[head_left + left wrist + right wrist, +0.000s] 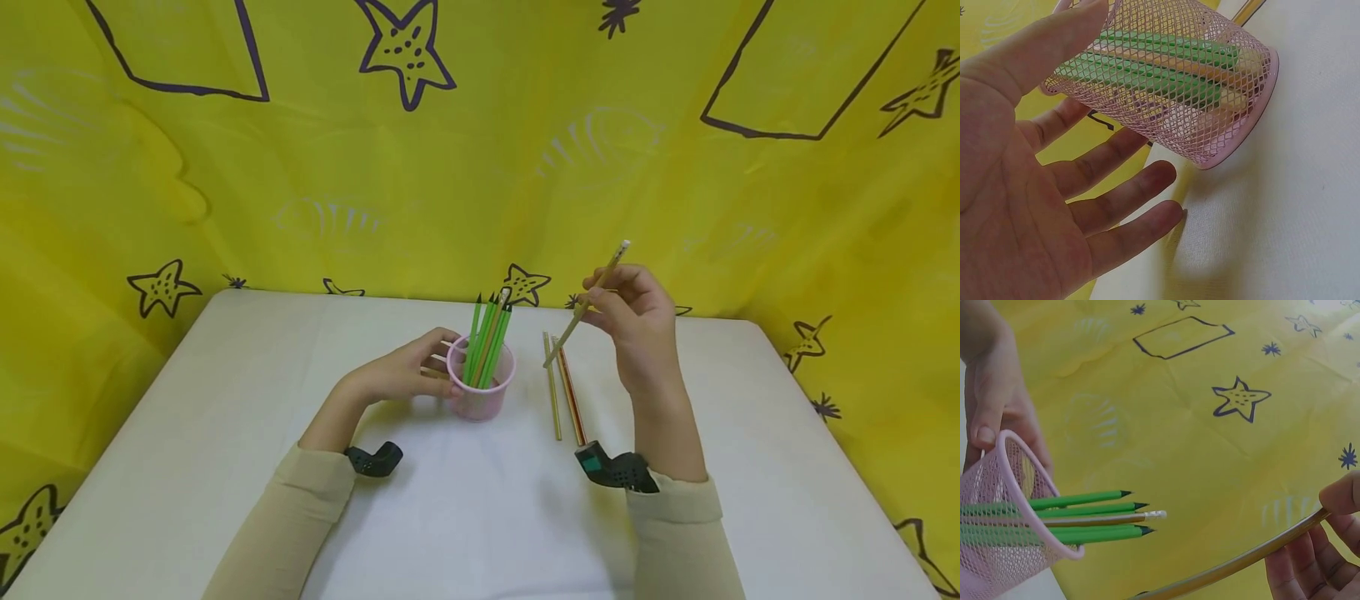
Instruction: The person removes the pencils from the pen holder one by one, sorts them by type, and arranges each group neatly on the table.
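Note:
A pink mesh pencil cup [478, 407] stands on the white table, holding several green pencils [1107, 534] with dark tips up and one gold pencil [1097, 520] with its white eraser up. My left hand [408, 367] holds the cup from the left, thumb on the near side and fingers behind; in the left wrist view the lower fingers stand apart from the mesh. To the right of the cup, my right hand [643, 325] pinches another gold pencil [567, 332] between thumb and fingers. It slants above the table, white eraser at the upper end, lower end toward the cup.
Between the cup and my right forearm lie a gold pencil [553, 392] and a reddish-gold striped pencil [572, 393]. A yellow cloth [480, 167] with drawn stars and fish hangs behind the table [262, 358]. Dark wrist cameras [617, 471] sit at both cuffs.

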The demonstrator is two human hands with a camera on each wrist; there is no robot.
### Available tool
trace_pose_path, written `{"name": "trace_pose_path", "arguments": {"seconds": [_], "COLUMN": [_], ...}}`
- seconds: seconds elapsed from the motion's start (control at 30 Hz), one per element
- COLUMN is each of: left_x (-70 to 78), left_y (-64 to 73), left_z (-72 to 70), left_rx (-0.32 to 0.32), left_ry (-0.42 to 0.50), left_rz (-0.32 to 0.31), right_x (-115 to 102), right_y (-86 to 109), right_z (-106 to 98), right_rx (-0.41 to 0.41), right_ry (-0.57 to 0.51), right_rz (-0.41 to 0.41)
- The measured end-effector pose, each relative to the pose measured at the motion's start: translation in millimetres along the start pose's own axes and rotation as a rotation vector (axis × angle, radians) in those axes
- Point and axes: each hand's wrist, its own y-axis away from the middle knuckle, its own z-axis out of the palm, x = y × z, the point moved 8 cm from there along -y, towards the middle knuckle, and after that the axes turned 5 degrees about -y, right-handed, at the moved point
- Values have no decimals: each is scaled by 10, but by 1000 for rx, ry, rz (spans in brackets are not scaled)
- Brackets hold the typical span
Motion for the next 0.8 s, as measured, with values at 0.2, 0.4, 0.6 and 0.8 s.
{"name": "trace_pose_path", "arguments": {"seconds": [0.2,0.4,0.6,0.8], "left_x": [-5,-13,5,4], "left_y": [5,-8,3,-2], "left_z": [-3,-10,-11,-4], "left_rx": [-1,-3,-2,-6], "left_ry": [-1,-6,-1,-1], "left_rz": [0,9,10,7], "right_x": [85,182,263,320], "right_y": [-24,-47,-54,-49], "right_z": [-67,-137,-172,-197], "right_rx": [27,39,23,12], "right_ry": [139,374,491,532], "right_rz": [15,38,86,120]}}
